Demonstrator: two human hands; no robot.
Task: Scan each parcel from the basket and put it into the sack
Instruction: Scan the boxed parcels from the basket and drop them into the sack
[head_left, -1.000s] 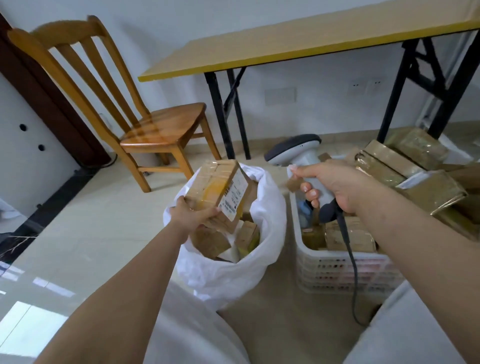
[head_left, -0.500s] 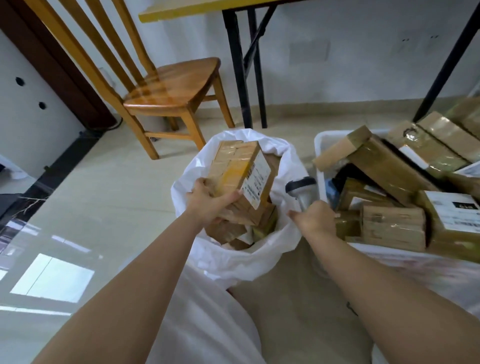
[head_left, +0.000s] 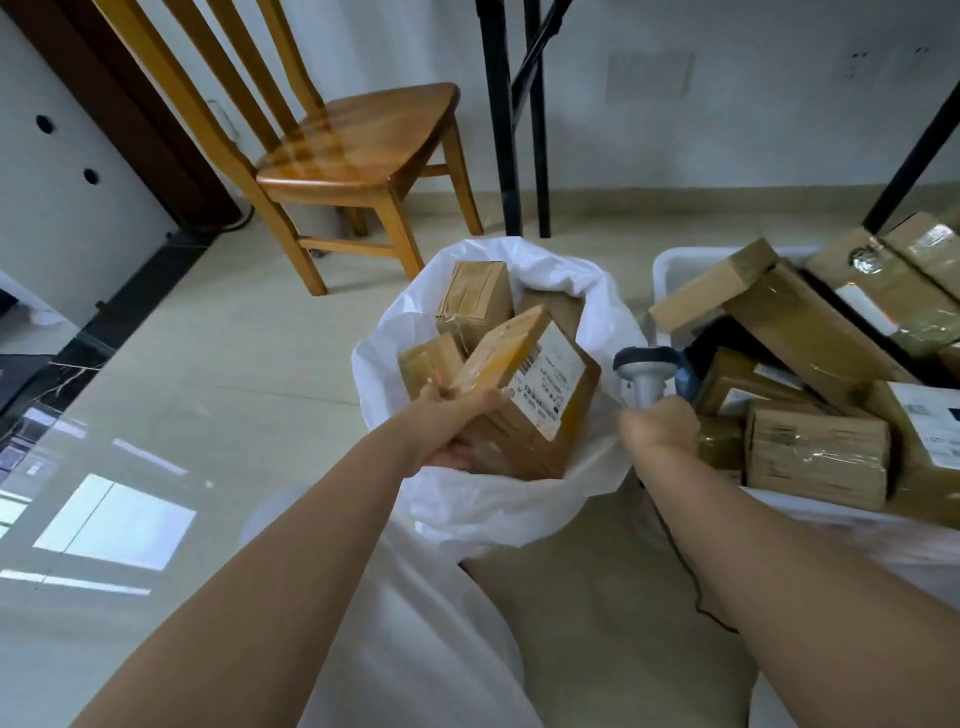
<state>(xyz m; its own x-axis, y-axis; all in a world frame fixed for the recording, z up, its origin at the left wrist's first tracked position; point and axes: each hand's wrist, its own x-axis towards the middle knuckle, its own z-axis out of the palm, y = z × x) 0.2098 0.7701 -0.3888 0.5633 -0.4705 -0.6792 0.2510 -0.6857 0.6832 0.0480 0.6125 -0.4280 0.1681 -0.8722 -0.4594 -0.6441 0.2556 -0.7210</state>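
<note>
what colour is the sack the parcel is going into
White, a thin plastic sack, clearest in the head view.

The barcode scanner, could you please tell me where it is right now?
In the head view the scanner is right of centre, held by the right hand in the gap between the white sack and the basket.

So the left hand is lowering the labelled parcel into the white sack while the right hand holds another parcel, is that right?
Not quite. The head view shows the right hand gripping the scanner, not another parcel. The rest holds: the left hand holds the labelled parcel at the mouth of the white sack.
</note>
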